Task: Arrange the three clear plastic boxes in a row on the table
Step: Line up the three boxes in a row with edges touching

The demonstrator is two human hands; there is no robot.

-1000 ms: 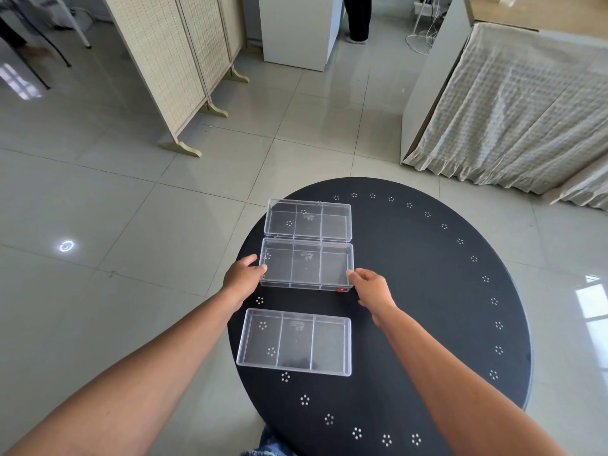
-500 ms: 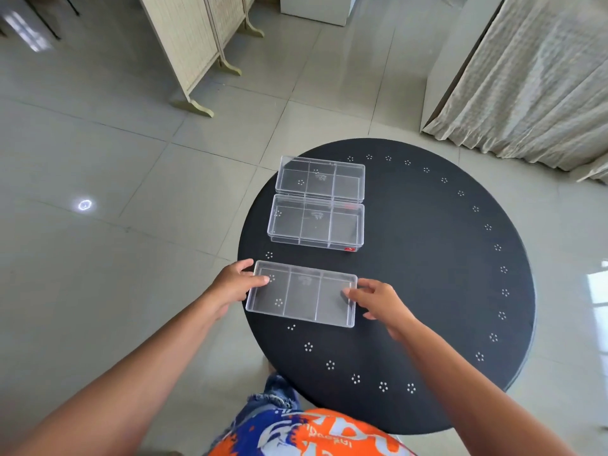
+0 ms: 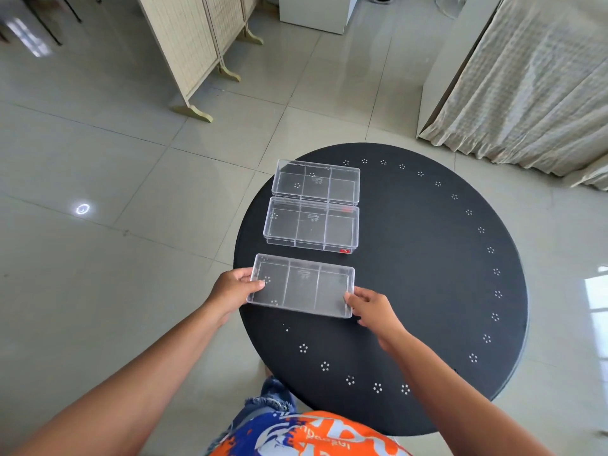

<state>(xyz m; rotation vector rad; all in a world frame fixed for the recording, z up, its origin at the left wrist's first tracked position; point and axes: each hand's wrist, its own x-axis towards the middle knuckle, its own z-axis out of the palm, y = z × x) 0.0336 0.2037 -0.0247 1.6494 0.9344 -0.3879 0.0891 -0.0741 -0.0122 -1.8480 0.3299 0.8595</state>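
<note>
The left hand [image 3: 234, 289] grips the left short end of the nearest clear box [image 3: 301, 285], thumb on the rim and fingers curled under the edge. The right hand [image 3: 373, 307] pinches the same box at its near right corner, fingertips against the wall. Whether the box rests on the round black counter [image 3: 427, 274] or is lifted slightly off it cannot be told. It lies with its long sides running left to right and has three compartments.

Just beyond it, with a narrow strip of bare counter between, sits the middle clear box [image 3: 311, 227], which carries a small red label at its near right corner. The far clear box [image 3: 316, 182] touches the middle one along their long sides. All three line up from near to far on the left part of the counter.

White dotted flower marks ring the counter's edge. Past it are the tiled floor [image 3: 98, 241], a folding screen [image 3: 194, 44] at far left, and a pale draped cloth [image 3: 533, 77] at far right.
</note>
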